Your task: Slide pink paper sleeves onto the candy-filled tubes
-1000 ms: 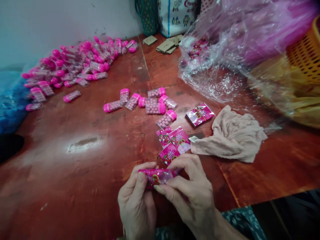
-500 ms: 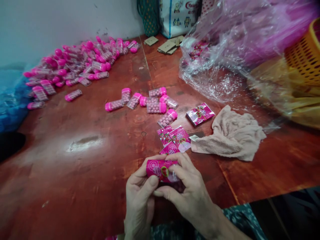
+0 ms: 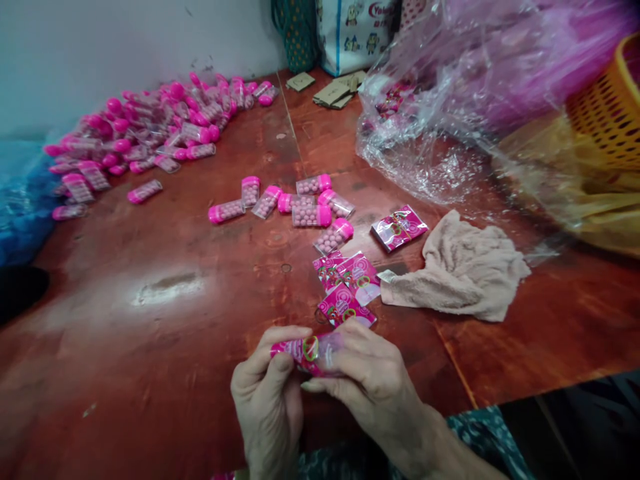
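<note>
Between my two hands is a printed pink plastic sleeve, held low over the near part of the table. My left hand pinches its left end with thumb and fingers. Around the right end curl the fingers of my right hand, hiding that part. Whether a bottle sits inside the sleeve I cannot tell. Just beyond my hands, several flat pink sleeves lie overlapping. Farther back is a loose group of clear bottles with pink caps and pink balls inside. A banded stack of sleeves rests to their right.
A crumpled beige cloth lies at right. Behind it spreads a clear plastic bag, near an orange basket. A large heap of pink-capped bottles is at back left. Cardboard pieces lie by the white bag.
Both hands have shifted slightly left and down with the sleeve, which now looks narrower and tilted. The nearest flat sleeve on the table has come into fuller view.
</note>
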Demonstrator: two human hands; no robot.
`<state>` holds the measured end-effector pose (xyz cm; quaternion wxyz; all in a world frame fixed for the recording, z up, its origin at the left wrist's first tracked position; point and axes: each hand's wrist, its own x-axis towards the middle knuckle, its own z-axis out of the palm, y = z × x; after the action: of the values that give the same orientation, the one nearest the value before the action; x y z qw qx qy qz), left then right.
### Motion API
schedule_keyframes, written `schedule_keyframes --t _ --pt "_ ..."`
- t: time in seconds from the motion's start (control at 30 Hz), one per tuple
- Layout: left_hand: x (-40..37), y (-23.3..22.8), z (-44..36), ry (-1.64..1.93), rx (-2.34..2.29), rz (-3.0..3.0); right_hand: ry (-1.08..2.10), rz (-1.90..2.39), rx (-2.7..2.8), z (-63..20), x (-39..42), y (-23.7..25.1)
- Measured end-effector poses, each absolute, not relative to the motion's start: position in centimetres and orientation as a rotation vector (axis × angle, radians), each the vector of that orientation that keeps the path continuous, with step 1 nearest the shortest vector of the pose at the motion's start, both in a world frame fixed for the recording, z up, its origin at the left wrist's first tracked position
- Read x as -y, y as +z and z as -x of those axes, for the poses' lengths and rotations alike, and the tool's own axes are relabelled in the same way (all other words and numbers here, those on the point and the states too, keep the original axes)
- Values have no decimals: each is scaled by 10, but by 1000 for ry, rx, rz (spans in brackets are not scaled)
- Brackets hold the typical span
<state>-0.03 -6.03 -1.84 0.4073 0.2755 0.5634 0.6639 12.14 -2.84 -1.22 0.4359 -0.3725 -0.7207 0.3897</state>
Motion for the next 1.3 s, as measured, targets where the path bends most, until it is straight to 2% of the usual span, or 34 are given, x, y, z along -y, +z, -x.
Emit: schedule_keyframes --t 0.2,0.4,0.83,0.93,1.1,1.3 --pt "56 -27 14 1780 -1405 -407 936 1006 1685 -155 22 -7" --pt "53 -31 26 1825 -1367 -381 827 1242 2100 -182 34 -26" --pt "57 -34 24 1835 -1339 -260 1133 1379 2021 -155 56 -29" --pt "55 -33 22 1838 -1346 -212 1321 1360 1809 -158 52 -24" --pt "54 -30 20 1825 -1361 -85 2030 1095 933 -166 42 -10" --pt "55 -31 20 1805 -1365 -59 2155 843 457 -161 37 -6"
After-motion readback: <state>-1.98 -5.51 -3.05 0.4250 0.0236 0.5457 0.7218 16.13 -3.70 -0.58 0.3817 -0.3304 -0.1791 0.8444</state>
